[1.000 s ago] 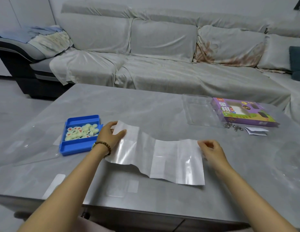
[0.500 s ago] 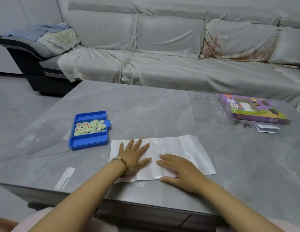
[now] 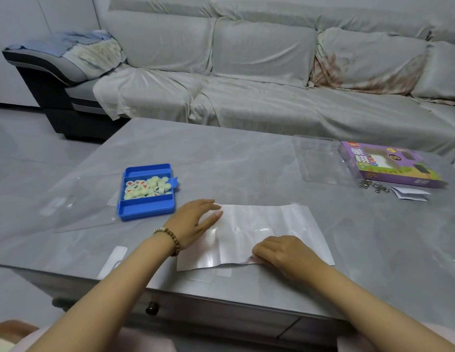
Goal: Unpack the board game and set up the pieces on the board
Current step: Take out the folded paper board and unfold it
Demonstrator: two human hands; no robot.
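Board sheet (image 3: 259, 224), glossy creased white paper, is out; left hand (image 3: 193, 222) presses it flat, right hand (image 3: 284, 252) pinches its near edge. Cream discs (image 3: 147, 188) still in blue plastic tray (image 3: 145, 212).

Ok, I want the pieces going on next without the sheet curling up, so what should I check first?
1. Board sheet unfolded on the table: ok.
2. Sheet flat: not ok; creases show, near edge lifted where the right hand pinches it.
3. Left hand resting on the sheet's left edge: ok.
4. Pieces in the blue tray, left of the sheet: ok.
5. Grid facing up: cannot tell, glare.
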